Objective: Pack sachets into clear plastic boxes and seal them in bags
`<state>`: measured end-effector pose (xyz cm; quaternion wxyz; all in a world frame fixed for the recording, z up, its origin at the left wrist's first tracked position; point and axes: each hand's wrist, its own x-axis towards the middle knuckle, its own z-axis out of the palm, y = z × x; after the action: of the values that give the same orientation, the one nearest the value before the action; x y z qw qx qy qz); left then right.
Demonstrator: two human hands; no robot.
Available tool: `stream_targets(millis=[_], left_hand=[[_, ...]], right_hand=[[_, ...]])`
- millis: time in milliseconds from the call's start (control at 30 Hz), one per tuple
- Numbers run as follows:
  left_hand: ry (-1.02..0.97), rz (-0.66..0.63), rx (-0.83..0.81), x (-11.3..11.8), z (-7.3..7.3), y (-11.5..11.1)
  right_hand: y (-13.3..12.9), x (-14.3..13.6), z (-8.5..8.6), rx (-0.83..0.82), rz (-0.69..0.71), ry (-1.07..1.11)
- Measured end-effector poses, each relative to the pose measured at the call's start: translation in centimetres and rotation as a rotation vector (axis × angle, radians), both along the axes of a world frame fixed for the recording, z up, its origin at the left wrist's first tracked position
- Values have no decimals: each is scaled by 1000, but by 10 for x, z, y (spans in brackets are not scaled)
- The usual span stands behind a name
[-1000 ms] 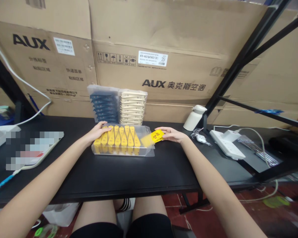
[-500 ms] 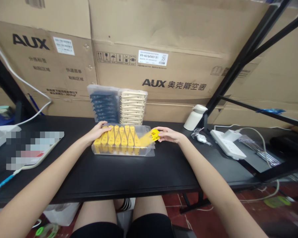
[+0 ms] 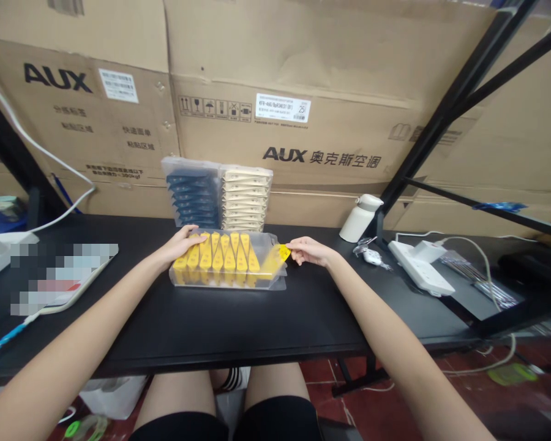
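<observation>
A clear plastic box (image 3: 220, 285) lies on its side on the black desk, holding a row of yellow packets (image 3: 218, 260). My left hand (image 3: 185, 242) is closed around the box's far left corner, fingertips over its top edge. At the box's right end, my right hand (image 3: 308, 250) pinches the corner of a yellow packet (image 3: 283, 252). Part of that packet shows through the clear wall, blurred. Behind stand two more clear boxes, one with dark blue packets (image 3: 190, 196), the other with cream packets (image 3: 244, 199).
Large cardboard cartons (image 3: 330, 67) form the back wall. A white bottle (image 3: 362, 218), an earphone case (image 3: 372, 256) and a power strip (image 3: 421, 267) are to the right, near a black metal frame (image 3: 441, 116). At left lies a phone-like device (image 3: 73, 288) with a cable.
The yellow packet at my right fingertips sits differently: more was in the fingers before, now just a corner is pinched. My right fingers shifted slightly. My left hand and the box stayed put.
</observation>
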<state>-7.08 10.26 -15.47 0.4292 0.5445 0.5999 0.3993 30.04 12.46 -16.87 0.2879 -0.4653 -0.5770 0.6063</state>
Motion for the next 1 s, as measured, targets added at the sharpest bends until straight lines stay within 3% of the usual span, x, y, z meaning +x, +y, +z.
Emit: stream_targets(millis=[300, 733, 1000], left_hand=[[41, 4, 4, -2, -1, 1], [16, 7, 6, 0, 0, 0], [20, -2, 19, -1, -1, 1]], right_hand=[[-7, -17, -1, 22, -56, 21], [-11, -17, 1, 0, 122, 11], [-15, -20, 3, 84, 101, 7]])
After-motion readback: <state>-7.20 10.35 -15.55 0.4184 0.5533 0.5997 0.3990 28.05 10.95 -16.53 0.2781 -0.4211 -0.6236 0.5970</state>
